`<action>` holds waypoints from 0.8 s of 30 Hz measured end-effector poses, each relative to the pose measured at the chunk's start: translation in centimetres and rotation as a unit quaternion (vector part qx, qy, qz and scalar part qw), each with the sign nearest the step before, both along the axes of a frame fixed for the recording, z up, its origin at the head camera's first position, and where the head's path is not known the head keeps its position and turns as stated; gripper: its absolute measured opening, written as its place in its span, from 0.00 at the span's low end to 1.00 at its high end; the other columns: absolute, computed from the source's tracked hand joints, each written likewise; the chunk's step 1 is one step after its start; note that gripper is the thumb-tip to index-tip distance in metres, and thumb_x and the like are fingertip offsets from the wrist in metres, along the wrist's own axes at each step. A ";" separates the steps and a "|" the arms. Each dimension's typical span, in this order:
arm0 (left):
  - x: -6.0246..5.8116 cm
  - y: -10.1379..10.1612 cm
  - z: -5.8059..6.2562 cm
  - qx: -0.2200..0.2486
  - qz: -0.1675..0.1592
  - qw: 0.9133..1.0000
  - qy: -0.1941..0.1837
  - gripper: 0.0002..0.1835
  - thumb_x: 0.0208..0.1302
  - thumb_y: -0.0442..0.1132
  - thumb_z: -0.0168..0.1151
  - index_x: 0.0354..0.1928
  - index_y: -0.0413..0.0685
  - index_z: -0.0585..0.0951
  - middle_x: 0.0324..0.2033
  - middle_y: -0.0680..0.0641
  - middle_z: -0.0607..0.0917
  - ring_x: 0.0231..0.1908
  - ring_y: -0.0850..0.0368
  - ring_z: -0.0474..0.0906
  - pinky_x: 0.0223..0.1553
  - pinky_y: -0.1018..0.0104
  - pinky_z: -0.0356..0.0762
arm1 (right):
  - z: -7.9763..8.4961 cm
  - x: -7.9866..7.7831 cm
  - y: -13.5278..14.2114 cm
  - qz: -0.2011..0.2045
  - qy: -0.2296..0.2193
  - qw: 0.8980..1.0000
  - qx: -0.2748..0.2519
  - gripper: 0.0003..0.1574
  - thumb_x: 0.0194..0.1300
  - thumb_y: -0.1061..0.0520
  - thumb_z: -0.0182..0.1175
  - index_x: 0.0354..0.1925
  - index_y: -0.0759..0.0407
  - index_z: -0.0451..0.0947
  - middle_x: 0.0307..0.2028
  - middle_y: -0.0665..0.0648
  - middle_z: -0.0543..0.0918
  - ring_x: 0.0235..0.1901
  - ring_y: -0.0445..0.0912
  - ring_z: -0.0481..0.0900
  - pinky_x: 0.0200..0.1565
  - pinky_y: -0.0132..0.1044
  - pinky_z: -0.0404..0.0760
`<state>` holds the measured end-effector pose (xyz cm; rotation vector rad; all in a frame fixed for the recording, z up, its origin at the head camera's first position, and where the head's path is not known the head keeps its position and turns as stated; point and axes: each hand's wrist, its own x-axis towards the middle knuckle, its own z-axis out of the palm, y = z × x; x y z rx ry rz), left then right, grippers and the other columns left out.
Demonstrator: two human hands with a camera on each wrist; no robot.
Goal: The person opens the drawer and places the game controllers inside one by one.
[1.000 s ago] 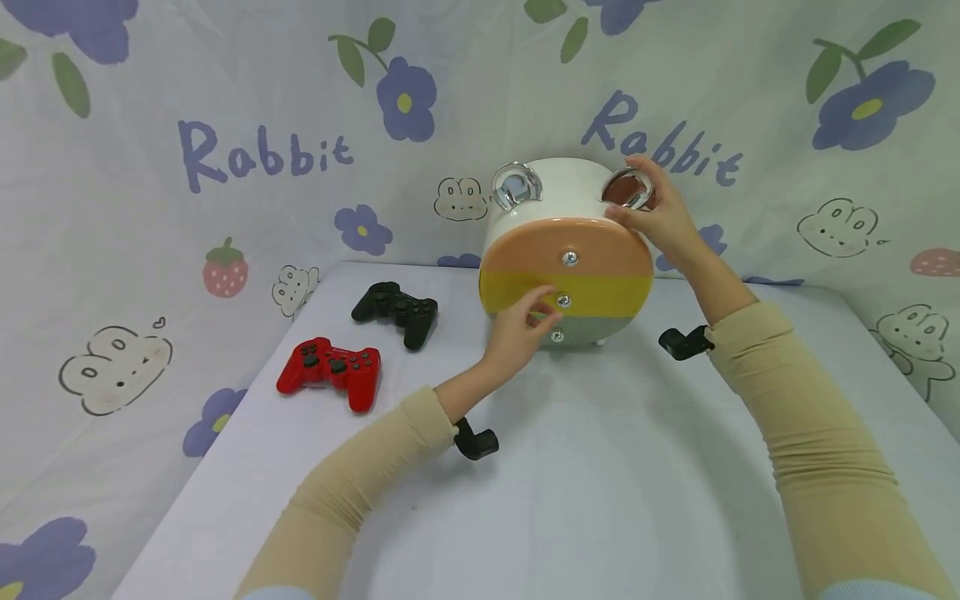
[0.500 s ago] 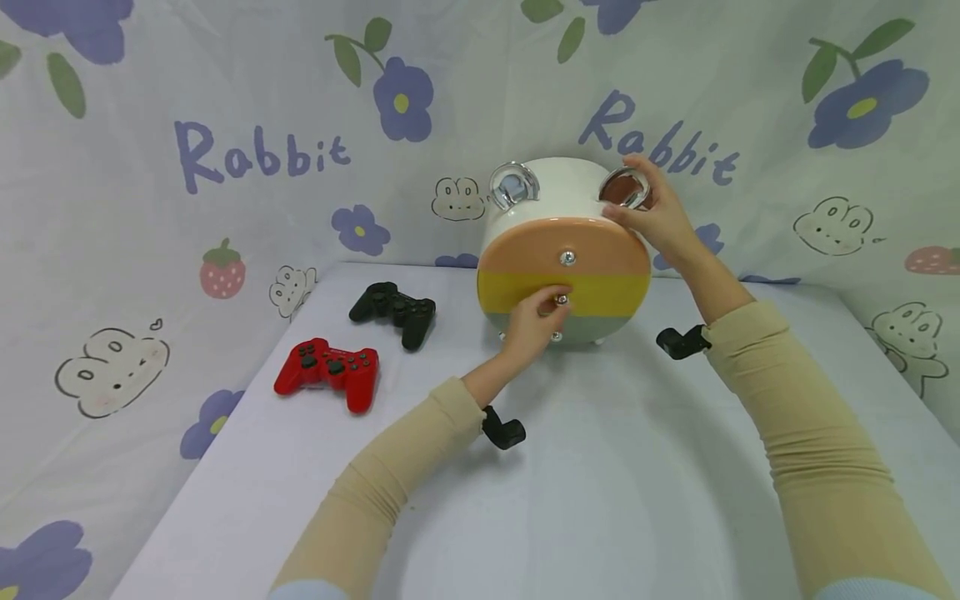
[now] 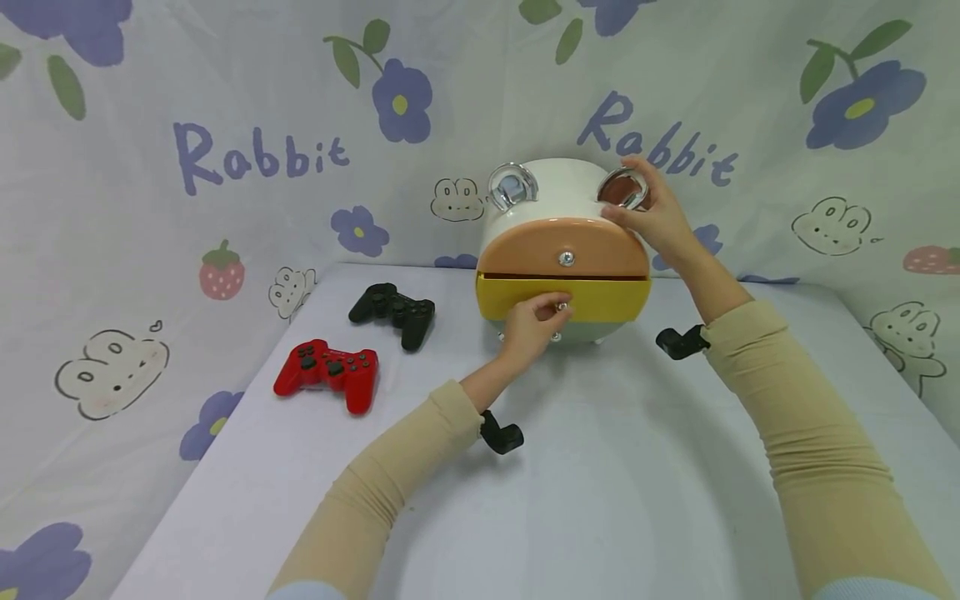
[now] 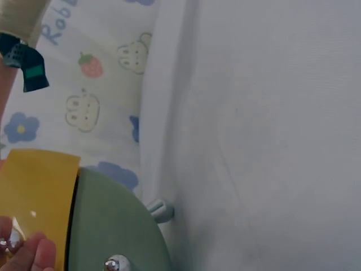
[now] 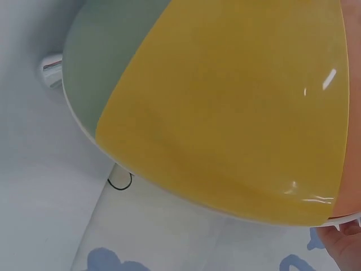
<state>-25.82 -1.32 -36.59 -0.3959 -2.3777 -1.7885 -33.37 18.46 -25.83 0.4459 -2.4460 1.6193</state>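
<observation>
Head view shows two hands at work on one round-fronted white cabinet [image 3: 566,185], which stands toward the back of the white table [image 3: 600,492]. I count three drawers in its face: one orange drawer [image 3: 521,250] on top, one yellow drawer [image 3: 506,295] in the middle, one green drawer [image 3: 588,332] at the bottom. The yellow one sits slightly out, a dark gap running along its top edge. Each drawer has one silver knob, three in all. The left hand [image 3: 529,329] pinches the middle knob [image 3: 563,307], thumb and fingertips closed about it. On the cabinet's top are two chrome fittings; the right hand [image 3: 660,214] grips the right-hand fitting [image 3: 609,180], thumb in front, fingers curled round behind, though their tips are hard to make out from here. The left-hand fitting [image 3: 530,182] stands untouched. Two game controllers lie on the table to the left of the cabinet, a black controller [image 3: 392,311] and, nearer, a red controller [image 3: 327,371], close but apart. Two beige sleeves reach in, each with one black wrist mount. Behind hangs a patterned cloth [image 3: 270,75] with the word "Rabbit" written twice.
</observation>
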 end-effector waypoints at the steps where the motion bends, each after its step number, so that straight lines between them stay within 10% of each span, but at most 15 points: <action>1: 0.1 0.0 0.0 0.000 -0.001 1.000 0.000 0.13 0.57 0.41 0.64 0.43 0.46 0.83 0.31 0.47 0.83 0.28 0.64 0.74 0.25 0.78 0.70 | 0.0 0.0 0.0 0.001 -0.001 1.000 0.000 0.46 0.56 0.56 0.63 0.68 0.47 0.52 0.68 0.52 0.53 0.31 0.41 0.63 0.35 0.26 0.69; 24: 2.1 -0.5 -0.2 0.013 -0.038 0.999 -0.009 0.13 0.58 0.40 0.63 0.44 0.44 0.83 0.31 0.44 0.84 0.26 0.62 0.77 0.29 0.76 0.75 | 0.3 0.5 0.1 0.009 0.002 1.000 0.015 0.46 0.57 0.54 0.63 0.68 0.45 0.51 0.66 0.52 0.55 0.32 0.42 0.62 0.36 0.29 0.68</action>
